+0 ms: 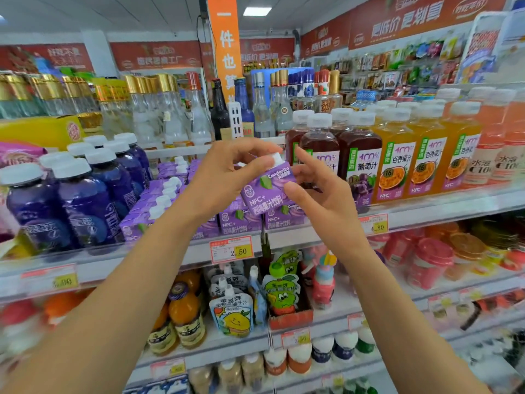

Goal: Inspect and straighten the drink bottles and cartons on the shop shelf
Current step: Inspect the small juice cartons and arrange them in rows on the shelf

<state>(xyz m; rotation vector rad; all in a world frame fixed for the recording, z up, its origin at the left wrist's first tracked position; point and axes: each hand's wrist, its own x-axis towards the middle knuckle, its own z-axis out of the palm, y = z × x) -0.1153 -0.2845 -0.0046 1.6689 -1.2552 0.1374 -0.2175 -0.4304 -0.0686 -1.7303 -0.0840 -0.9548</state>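
A small purple juice carton (265, 189) with a white cap is held tilted in front of the shelf. My left hand (227, 177) grips its upper left side, fingers curled over the cap. My right hand (318, 194) touches its right edge with the thumb, fingers spread apart. Behind and below it stand rows of matching purple cartons (176, 194) on the shelf (312, 234). Dark grape juice bottles (359, 157) and orange passion-fruit bottles (397, 160) stand upright to the right. Blue-purple bottles (82, 200) stand to the left.
Price tags (231, 250) hang on the shelf edge. Clear glass liquor bottles (170, 109) line the shelf behind. Lower shelves hold drink pouches (233, 311), orange bottles (186, 317) and pink cups (426, 263). An orange banner (225, 44) hangs above.
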